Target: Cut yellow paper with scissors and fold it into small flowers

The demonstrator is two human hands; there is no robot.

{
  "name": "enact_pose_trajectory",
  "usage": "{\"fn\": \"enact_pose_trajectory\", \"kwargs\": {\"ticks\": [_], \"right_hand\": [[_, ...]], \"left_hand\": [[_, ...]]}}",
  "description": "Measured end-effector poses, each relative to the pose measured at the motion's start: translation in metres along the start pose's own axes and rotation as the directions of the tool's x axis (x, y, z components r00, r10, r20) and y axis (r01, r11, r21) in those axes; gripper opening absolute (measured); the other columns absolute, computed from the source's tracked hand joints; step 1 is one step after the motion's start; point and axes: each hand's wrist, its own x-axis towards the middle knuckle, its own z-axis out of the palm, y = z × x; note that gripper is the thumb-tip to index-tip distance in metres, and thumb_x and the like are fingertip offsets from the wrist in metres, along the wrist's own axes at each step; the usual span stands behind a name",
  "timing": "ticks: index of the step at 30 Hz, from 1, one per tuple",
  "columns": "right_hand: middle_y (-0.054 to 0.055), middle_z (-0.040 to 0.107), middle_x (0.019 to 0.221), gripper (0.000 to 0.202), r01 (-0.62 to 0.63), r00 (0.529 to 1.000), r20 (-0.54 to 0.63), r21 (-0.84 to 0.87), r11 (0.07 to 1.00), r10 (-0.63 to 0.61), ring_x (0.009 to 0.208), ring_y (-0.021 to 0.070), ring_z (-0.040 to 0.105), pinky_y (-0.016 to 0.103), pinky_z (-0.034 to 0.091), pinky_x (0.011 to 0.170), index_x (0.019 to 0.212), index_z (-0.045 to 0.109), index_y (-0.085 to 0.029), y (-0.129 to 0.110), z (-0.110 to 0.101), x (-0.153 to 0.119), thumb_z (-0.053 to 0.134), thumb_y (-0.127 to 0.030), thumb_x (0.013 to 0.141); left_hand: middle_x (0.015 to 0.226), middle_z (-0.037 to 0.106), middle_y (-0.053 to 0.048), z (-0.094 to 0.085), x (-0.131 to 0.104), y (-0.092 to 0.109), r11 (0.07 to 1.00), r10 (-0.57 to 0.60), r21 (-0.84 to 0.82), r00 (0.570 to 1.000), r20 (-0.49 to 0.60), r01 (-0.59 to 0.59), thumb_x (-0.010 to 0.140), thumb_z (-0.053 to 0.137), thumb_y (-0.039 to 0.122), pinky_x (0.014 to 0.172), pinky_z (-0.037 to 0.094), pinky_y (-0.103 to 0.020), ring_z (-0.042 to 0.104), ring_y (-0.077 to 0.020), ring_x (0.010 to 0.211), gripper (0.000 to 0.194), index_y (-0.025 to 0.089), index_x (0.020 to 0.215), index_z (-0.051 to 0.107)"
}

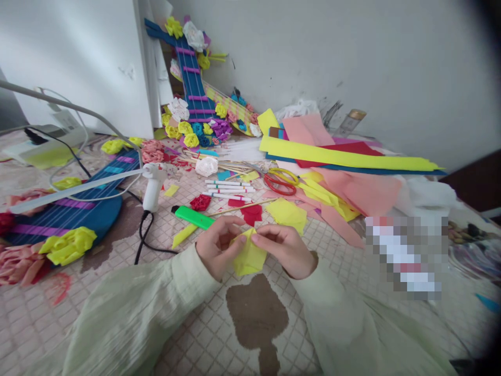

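Observation:
Between my two hands is a small piece of yellow crepe paper, pinched along its top edge and hanging down toward me. My left hand grips its left side between thumb and fingers. On the other side, my right hand pinches the top right edge, the thumbs close together. Just beyond my right hand lies another yellow paper piece. A green utility knife rests past my left hand, near a red paper flower and red paper scraps.
A white glue gun with its cord stands at left, by a blue guitar-shaped board with paper flowers. Scissors, several markers and yellow paper strips lie farther back. Another decorated blue guitar shape leans at the wall.

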Motion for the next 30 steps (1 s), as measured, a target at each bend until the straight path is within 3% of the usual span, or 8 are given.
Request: {"fn": "enact_pose_trajectory", "kwargs": {"ticks": [8,30], "right_hand": [[0.000,0.056,0.060,0.019,-0.017,0.999,0.052,-0.002,1.000,0.017,0.056,0.0090,0.048,0.022,0.038,0.053,0.066,0.061,-0.014,0.0029,-0.0006,0.0005,0.059,-0.032,0.065],[0.000,0.057,0.061,0.016,0.020,1.000,0.021,-0.013,1.000,-0.020,0.057,0.0103,0.049,0.023,0.039,0.053,0.066,0.060,-0.014,0.0028,0.0024,-0.0013,0.058,-0.030,0.066]], "left_hand": [[0.062,0.047,0.003,0.0015,-0.0007,-0.0002,1.000,0.003,-0.005,0.999,0.032,-0.003,0.069,0.055,0.027,0.050,0.038,-0.020,0.047,-0.0084,0.054,0.025,0.015,0.089,0.046],[0.066,0.051,0.001,0.0036,-0.0011,-0.0002,1.000,-0.016,-0.007,1.000,0.027,0.016,0.067,0.057,0.027,0.053,0.042,-0.022,0.051,-0.0095,0.057,0.025,0.015,0.086,0.047]]}}
